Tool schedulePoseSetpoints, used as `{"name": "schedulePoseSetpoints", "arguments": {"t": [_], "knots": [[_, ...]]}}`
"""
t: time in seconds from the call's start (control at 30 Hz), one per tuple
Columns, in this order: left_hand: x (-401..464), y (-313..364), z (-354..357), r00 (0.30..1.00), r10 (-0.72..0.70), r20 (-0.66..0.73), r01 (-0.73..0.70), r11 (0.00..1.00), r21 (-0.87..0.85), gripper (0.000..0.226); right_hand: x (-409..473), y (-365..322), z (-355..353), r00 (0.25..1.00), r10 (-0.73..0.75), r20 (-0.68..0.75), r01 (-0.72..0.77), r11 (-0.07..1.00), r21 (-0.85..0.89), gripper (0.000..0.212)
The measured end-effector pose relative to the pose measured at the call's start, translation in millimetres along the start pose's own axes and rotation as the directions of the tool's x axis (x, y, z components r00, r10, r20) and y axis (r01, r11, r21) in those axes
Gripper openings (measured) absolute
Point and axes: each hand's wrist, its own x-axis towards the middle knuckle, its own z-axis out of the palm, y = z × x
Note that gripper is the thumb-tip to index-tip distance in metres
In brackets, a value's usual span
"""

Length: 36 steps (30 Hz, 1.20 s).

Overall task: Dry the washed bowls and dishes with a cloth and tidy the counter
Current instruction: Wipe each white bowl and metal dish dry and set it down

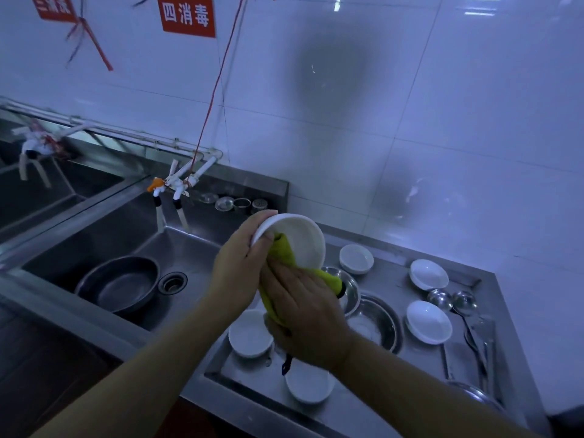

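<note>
My left hand (240,263) grips the rim of a white bowl (303,238), held tilted above the steel counter (395,279). My right hand (306,311) presses a yellow-green cloth (284,252) against the bowl's underside, with the cloth bunched under its fingers. Several small white dishes lie on the counter: one (356,258) behind the bowl, one (428,274) at the back right, one (428,321) at the right, one (249,335) under my hands, one (309,385) near the front edge. Two steel bowls (376,322) sit partly hidden behind my right hand.
A steel sink (189,257) on the left holds a dark metal basin (120,282) beside the drain (173,282). White taps (177,184) hang over it. Ladles (455,301) and other utensils lie on the counter's right side. Small glass lids (224,203) rest on the back ledge.
</note>
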Motion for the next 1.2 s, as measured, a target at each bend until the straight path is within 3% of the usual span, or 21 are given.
{"name": "schedulePoseSetpoints", "arguments": {"t": [0.1, 0.17, 0.23, 0.3, 0.4, 0.47, 0.57, 0.63, 0.73, 0.8, 0.87, 1.0, 1.1, 1.2], "knots": [[8.1, 2.5, -10.5, 0.987, -0.075, 0.140, 0.059, 0.992, 0.116, 0.035, -3.7, 45.4, -10.6, 0.945, -0.320, 0.071, 0.328, 0.911, -0.251, 0.030], [16.4, 6.1, -18.6, 0.951, -0.126, 0.282, 0.108, 0.991, 0.079, 0.035, 0.4, 63.7, -17.0, 0.906, -0.420, 0.056, 0.416, 0.858, -0.301, 0.017], [19.4, 7.5, -17.9, 0.946, -0.167, 0.276, 0.192, 0.979, -0.068, 0.033, 5.9, 67.8, -18.3, 0.915, -0.403, -0.015, 0.380, 0.875, -0.301, 0.012], [14.3, 2.9, -2.9, 0.970, -0.200, 0.136, 0.223, 0.958, -0.180, 0.033, 10.5, 60.4, -16.2, 0.954, -0.288, -0.087, 0.248, 0.915, -0.317, 0.013], [-0.9, -7.5, 24.2, 0.984, -0.171, -0.047, 0.150, 0.943, -0.298, 0.037, 12.5, 37.3, -5.3, 0.974, -0.081, -0.213, 0.019, 0.960, -0.279, 0.016], [-2.2, -9.5, 26.7, 0.992, -0.098, -0.079, 0.070, 0.950, -0.303, 0.034, 9.9, 25.2, 2.5, 0.968, -0.028, -0.250, -0.030, 0.974, -0.226, 0.016], [5.8, -5.4, 14.8, 1.000, -0.015, -0.002, 0.014, 0.975, -0.222, 0.036, 3.7, 35.1, -4.0, 0.965, -0.150, -0.215, 0.101, 0.970, -0.223, 0.016], [12.1, -0.4, 5.4, 0.989, -0.020, 0.148, 0.046, 0.983, -0.177, 0.038, 2.7, 55.7, -19.1, 0.938, -0.325, -0.120, 0.288, 0.924, -0.251, 0.012], [24.8, 9.6, -8.2, 0.911, -0.123, 0.393, 0.158, 0.986, -0.057, 0.039, 7.4, 77.6, -36.3, 0.856, -0.516, 0.028, 0.504, 0.823, -0.260, 0.012], [28.3, 12.3, -8.4, 0.924, -0.161, 0.348, 0.204, 0.975, -0.091, 0.041, 11.4, 78.7, -37.9, 0.870, -0.493, 0.006, 0.474, 0.833, -0.286, 0.013], [22.0, 11.5, 4.9, 0.973, -0.149, 0.177, 0.188, 0.956, -0.226, 0.041, 16.2, 70.6, -34.9, 0.927, -0.365, -0.085, 0.318, 0.886, -0.337, 0.013], [6.4, 6.2, 34.9, 0.996, -0.037, -0.085, 0.005, 0.936, -0.351, 0.037, 21.1, 40.4, -17.1, 0.962, -0.087, -0.260, 0.003, 0.952, -0.306, 0.018], [11.7, 8.6, 25.0, 0.998, 0.043, -0.054, -0.056, 0.960, -0.276, 0.041, 15.6, 39.4, -16.9, 0.961, -0.147, -0.233, 0.079, 0.957, -0.280, 0.017], [21.2, 13.2, 7.1, 0.983, 0.056, 0.176, -0.034, 0.992, -0.124, 0.043, 9.9, 64.4, -39.4, 0.913, -0.401, -0.079, 0.360, 0.880, -0.311, 0.013]]}}
